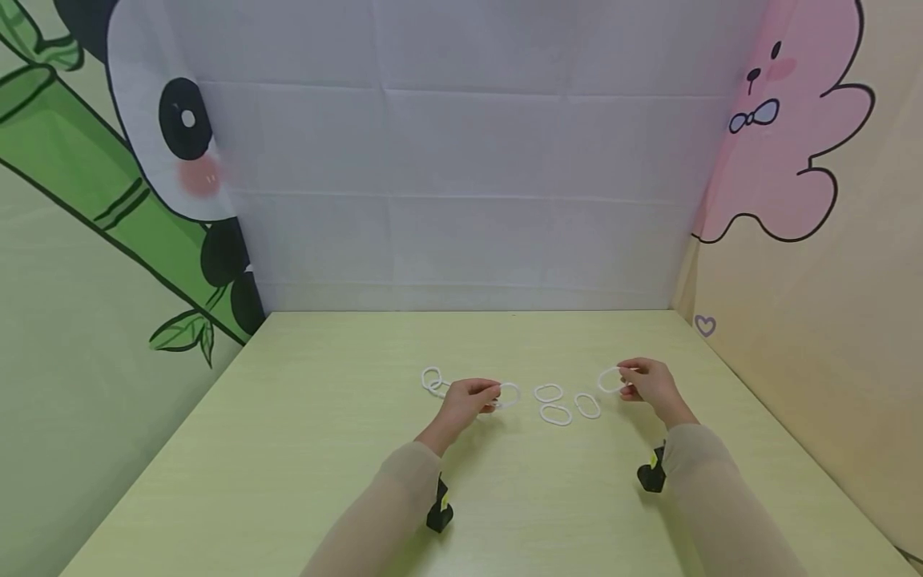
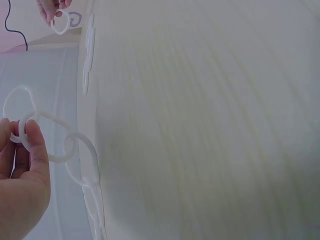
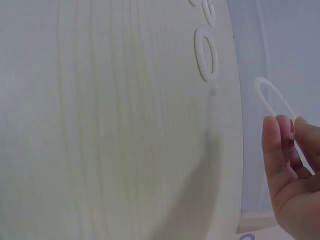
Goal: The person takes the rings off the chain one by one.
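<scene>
My left hand (image 1: 461, 405) pinches the end of a chain of white oval links (image 1: 431, 369) between thumb and fingers. In the left wrist view the chain droops from the fingertips, one link (image 2: 6, 102) sticking out past them, down to linked ones (image 2: 95, 155) on the table. To the right, my right hand (image 1: 652, 387) holds a single white link (image 1: 599, 380) by its edge, raised over the table. Between the hands lie three loose white links, one at the back (image 1: 548, 385), one in front (image 1: 555, 424) and one nearer the right hand (image 1: 598, 409).
The pale yellow table (image 1: 288, 449) meets a plain whitish cloth wall (image 1: 461, 240) at the back. Printed side walls stand left and right, with a panda (image 1: 144, 96) and a pink animal (image 1: 786, 160). Small black devices (image 1: 438, 513) sit at both wrists.
</scene>
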`<state>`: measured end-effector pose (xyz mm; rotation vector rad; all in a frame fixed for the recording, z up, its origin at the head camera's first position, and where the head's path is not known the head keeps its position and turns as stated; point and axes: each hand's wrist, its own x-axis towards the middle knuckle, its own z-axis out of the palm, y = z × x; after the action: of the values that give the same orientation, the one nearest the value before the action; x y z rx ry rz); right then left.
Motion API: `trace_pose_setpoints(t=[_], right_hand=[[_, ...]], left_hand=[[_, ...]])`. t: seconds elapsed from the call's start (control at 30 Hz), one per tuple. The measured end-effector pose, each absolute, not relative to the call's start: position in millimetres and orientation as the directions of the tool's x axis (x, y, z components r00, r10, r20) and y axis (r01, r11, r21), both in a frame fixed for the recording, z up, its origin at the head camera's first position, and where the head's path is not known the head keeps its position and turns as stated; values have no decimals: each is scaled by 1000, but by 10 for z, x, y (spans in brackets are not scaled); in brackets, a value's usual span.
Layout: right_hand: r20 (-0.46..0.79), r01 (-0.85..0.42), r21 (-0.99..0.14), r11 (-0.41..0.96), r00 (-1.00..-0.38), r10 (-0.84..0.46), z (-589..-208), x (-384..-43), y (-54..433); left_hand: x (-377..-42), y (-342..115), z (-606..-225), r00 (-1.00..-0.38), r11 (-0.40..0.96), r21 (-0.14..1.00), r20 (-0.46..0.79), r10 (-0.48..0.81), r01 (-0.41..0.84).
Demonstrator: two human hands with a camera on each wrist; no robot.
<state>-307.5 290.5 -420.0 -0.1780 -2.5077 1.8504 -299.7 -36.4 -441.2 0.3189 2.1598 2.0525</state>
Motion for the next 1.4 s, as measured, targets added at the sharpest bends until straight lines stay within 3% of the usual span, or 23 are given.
trace_pose_setpoints(t=[0.73, 1.03, 1.4], right_hand=[[-151, 193, -924, 330, -977, 149, -4431, -3068, 3077], [-159, 227, -884, 409, -968, 194, -4502, -3082, 3102], [-141, 215, -861, 461, -972, 190, -4575, -3100, 3123]], left_hand=[[-3020, -332, -4445, -974, 48, 998, 34, 225, 46], [-2990, -350, -4459, -963, 27, 993, 101, 250, 111], [-3015, -317, -4452, -974, 54, 997, 35, 224, 48]])
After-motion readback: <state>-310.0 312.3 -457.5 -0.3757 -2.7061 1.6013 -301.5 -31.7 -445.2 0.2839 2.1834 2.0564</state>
